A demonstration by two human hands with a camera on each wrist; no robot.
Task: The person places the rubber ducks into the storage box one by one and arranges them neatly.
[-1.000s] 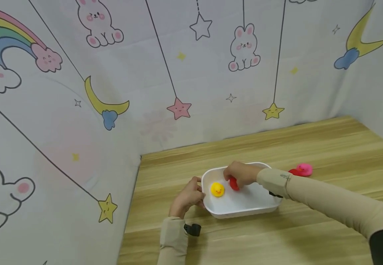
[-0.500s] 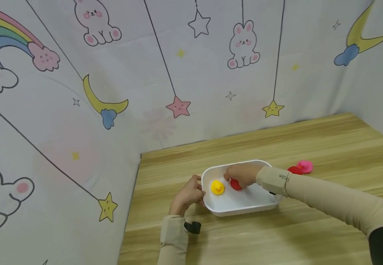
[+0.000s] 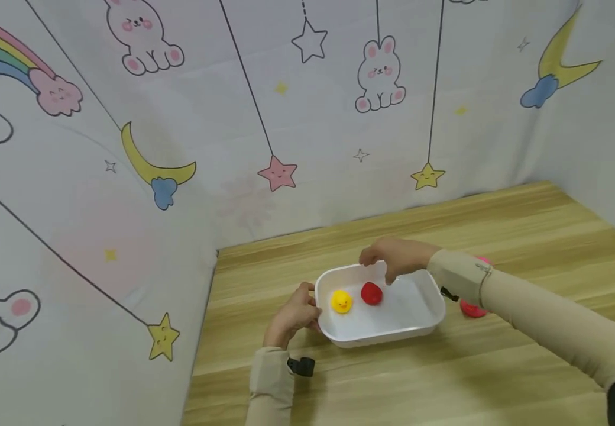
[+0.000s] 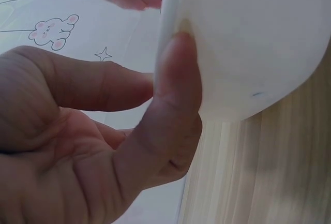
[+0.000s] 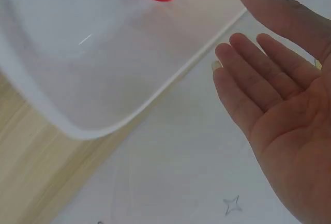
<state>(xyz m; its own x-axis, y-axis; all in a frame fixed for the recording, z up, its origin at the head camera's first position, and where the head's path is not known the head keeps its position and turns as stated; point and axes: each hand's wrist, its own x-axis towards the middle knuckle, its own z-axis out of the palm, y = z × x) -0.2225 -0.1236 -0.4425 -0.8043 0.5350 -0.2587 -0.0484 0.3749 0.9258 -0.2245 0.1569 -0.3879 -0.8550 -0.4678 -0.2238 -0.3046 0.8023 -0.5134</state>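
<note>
My left hand grips the left end of a white plastic tray; in the left wrist view the thumb lies against its wall at the rim. Inside the tray sit a yellow rubber duck and, just right of it, a red rubber duck with no face showing. Over the tray's back rim my right hand is raised and holds nothing. The right wrist view shows its fingers spread loosely and apart from the red duck.
The tray stands on a wood-grain table. Right of it, a red toy and a bit of a pink toy show around the right sleeve, which hides the rest. A white cloth wall with printed rabbits and stars borders the table.
My right hand has let go of the red duck, leaving it in the tray, and has lifted back over the rim. The left hand keeps its grip on the tray.
</note>
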